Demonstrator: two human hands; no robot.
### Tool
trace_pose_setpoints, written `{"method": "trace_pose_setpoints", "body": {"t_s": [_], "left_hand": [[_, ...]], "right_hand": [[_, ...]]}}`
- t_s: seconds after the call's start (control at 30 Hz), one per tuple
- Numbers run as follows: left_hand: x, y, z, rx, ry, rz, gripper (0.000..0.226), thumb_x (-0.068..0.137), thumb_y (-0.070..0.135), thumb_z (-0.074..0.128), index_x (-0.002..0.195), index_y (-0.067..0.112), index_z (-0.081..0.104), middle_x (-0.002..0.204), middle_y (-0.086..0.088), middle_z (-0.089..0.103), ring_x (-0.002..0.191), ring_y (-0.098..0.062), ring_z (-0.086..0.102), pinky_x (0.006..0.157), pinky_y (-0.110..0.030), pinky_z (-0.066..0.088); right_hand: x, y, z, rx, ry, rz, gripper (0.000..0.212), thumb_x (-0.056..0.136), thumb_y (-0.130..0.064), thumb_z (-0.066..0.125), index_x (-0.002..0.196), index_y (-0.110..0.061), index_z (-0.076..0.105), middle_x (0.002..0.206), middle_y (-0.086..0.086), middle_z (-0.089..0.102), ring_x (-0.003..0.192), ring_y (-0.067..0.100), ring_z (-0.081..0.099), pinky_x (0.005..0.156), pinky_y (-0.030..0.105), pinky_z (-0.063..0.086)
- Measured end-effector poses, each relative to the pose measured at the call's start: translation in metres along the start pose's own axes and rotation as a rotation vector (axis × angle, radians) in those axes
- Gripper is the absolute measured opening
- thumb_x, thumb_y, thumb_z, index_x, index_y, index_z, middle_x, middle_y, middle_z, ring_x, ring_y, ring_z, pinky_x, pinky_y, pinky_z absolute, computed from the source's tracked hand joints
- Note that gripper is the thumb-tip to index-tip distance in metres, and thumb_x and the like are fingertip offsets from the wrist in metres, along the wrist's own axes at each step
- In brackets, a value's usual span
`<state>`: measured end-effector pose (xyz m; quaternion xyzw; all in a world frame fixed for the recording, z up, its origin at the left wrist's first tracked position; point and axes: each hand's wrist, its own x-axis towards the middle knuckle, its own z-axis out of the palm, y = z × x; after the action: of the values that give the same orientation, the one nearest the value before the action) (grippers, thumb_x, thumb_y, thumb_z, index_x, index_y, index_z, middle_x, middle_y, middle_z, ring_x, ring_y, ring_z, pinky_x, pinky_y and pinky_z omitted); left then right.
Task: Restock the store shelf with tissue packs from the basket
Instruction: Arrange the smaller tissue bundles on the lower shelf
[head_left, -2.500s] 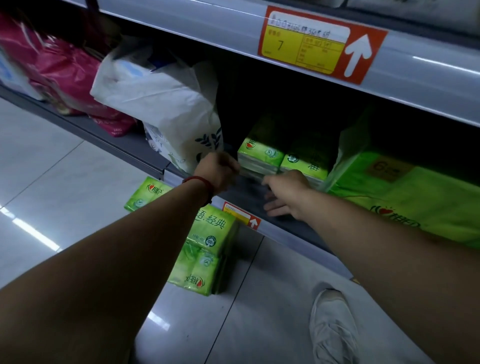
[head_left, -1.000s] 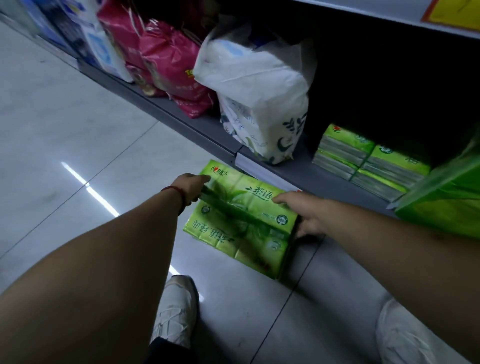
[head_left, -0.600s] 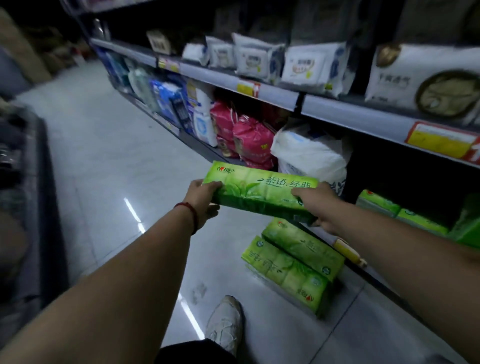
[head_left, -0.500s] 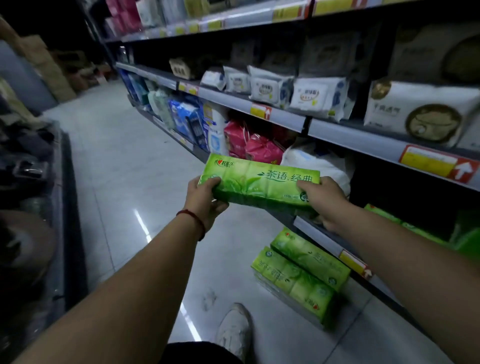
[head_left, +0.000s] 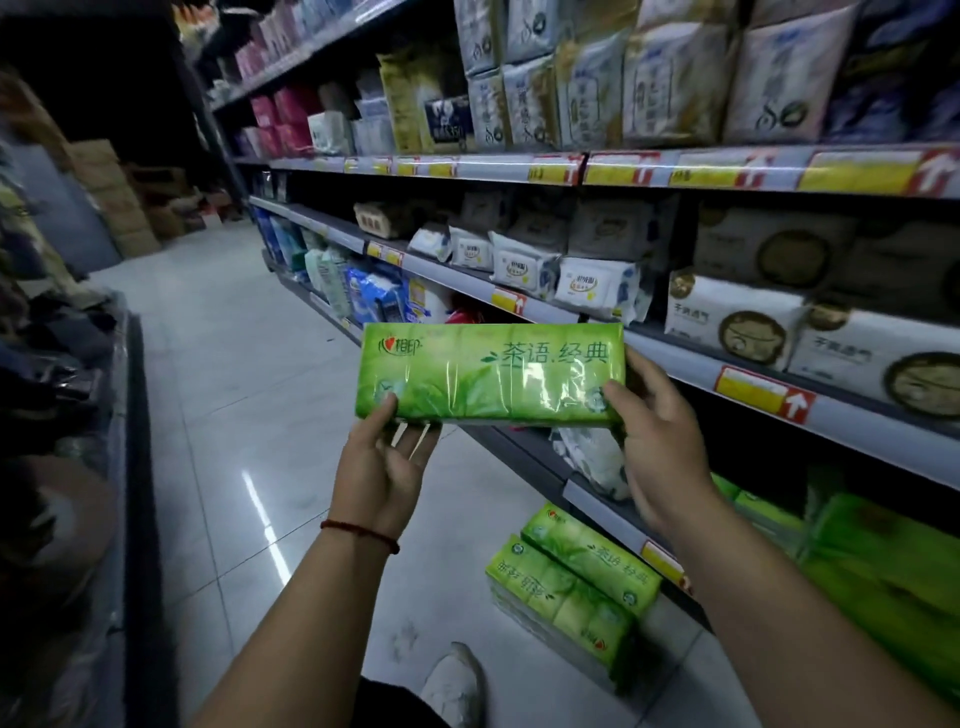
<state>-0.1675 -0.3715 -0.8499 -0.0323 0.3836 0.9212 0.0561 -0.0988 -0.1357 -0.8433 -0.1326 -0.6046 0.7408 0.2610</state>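
Fingers (head_left: 387, 415) of the left hand (head_left: 384, 467) and right hand (head_left: 660, 441) clasp opposite ends of the green tissue pack (head_left: 488, 374), its long axis crosswise, above and left of the bottom shelf (head_left: 602, 506).

A person's 2 forearms, bare along all the length in view, lead to the left hand (head_left: 382, 467) and the right hand (head_left: 660, 441). A thin dark red cord bracelet (head_left: 359, 535) circles the left wrist as 1 narrow strand. At the bottom edge is 1 white shoe (head_left: 452, 686) with a rounded toe, its details blurred. Beside it is a patch of dark trouser fabric (head_left: 395, 701), too dim to tell its exact colour.
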Motion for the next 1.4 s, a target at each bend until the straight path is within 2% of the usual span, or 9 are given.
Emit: {"method": "trace_pose_setpoints", "body": {"t_s": [0.23,0.4,0.57,0.7,0.8,0.93,1.13,1.33,1.4], "left_hand": [[-0.006,-0.013,0.025,-0.159,-0.128,-0.102,0.052,0.089,0.023,0.063,0.139,0.014,0.057,0.132,-0.012,0.069,0.123,-0.026,0.066,0.112,-0.047,0.045],[-0.011,-0.040,0.048,-0.080,-0.228,-0.216,0.025,0.086,0.014,0.061,0.098,0.012,0.083,0.119,-0.013,0.075,0.106,-0.027,0.074,0.100,-0.049,0.052],[0.000,-0.048,0.054,-0.073,-0.126,-0.137,0.041,0.081,0.015,0.069,0.121,0.010,0.067,0.128,-0.012,0.071,0.117,-0.029,0.068,0.104,-0.047,0.053],[0.011,-0.052,0.057,-0.129,-0.049,-0.157,0.047,0.093,0.018,0.065,0.140,0.010,0.058,0.133,-0.012,0.069,0.120,-0.029,0.066,0.106,-0.046,0.050],[0.015,-0.051,0.056,-0.137,-0.042,-0.162,0.047,0.096,0.018,0.064,0.141,0.009,0.057,0.130,-0.012,0.070,0.120,-0.028,0.066,0.109,-0.046,0.048],[0.013,-0.049,0.056,-0.138,-0.081,-0.135,0.048,0.088,0.018,0.068,0.134,0.008,0.061,0.129,-0.012,0.071,0.121,-0.028,0.066,0.111,-0.047,0.047],[0.011,-0.048,0.049,-0.010,-0.140,-0.148,0.057,0.084,0.020,0.071,0.138,0.011,0.058,0.135,-0.012,0.067,0.123,-0.029,0.066,0.099,-0.045,0.057],[0.013,-0.048,0.042,0.134,-0.201,-0.155,0.060,0.084,0.021,0.078,0.140,0.011,0.057,0.135,-0.013,0.067,0.122,-0.032,0.066,0.105,-0.054,0.051],[0.011,-0.047,0.041,0.182,-0.212,-0.193,0.060,0.081,0.022,0.075,0.137,0.009,0.059,0.131,-0.012,0.070,0.119,-0.033,0.068,0.103,-0.054,0.053]], "right_hand": [[-0.007,-0.001,-0.008,0.040,0.014,-0.061,0.035,0.100,-0.017,0.064,0.119,-0.046,0.069,0.131,-0.006,0.069,0.120,0.018,0.067,0.107,0.054,0.051],[-0.012,0.000,-0.003,0.002,-0.066,-0.094,0.034,0.103,-0.011,0.060,0.122,-0.039,0.065,0.109,-0.020,0.076,0.107,0.010,0.072,0.097,0.044,0.057],[-0.014,0.008,0.001,0.010,-0.039,-0.020,0.037,0.103,-0.017,0.060,0.107,-0.052,0.069,0.121,-0.006,0.073,0.114,0.020,0.070,0.097,0.048,0.057],[-0.019,0.016,0.007,-0.063,-0.069,-0.010,0.038,0.102,-0.018,0.062,0.105,-0.057,0.064,0.120,-0.014,0.071,0.114,0.008,0.067,0.095,0.038,0.055],[-0.018,0.018,0.008,-0.066,-0.078,-0.014,0.033,0.102,-0.020,0.062,0.109,-0.052,0.062,0.121,-0.016,0.069,0.113,0.002,0.065,0.092,0.031,0.053],[-0.011,0.022,0.006,-0.017,-0.055,0.096,0.024,0.096,-0.034,0.071,0.112,-0.050,0.062,0.127,-0.009,0.069,0.117,0.016,0.066,0.103,0.049,0.054],[0.002,0.017,0.000,0.134,-0.074,0.194,0.063,0.082,-0.036,0.082,0.138,-0.030,0.054,0.120,-0.001,0.075,0.110,0.021,0.073,0.103,0.052,0.054],[0.004,0.017,-0.003,0.174,-0.084,0.229,0.064,0.076,-0.030,0.084,0.134,-0.015,0.059,0.119,0.013,0.075,0.104,0.033,0.075,0.095,0.054,0.058],[0.003,0.018,-0.003,0.206,-0.061,0.239,0.053,0.080,-0.026,0.081,0.128,-0.011,0.062,0.117,0.014,0.076,0.104,0.034,0.075,0.092,0.052,0.060]]}}
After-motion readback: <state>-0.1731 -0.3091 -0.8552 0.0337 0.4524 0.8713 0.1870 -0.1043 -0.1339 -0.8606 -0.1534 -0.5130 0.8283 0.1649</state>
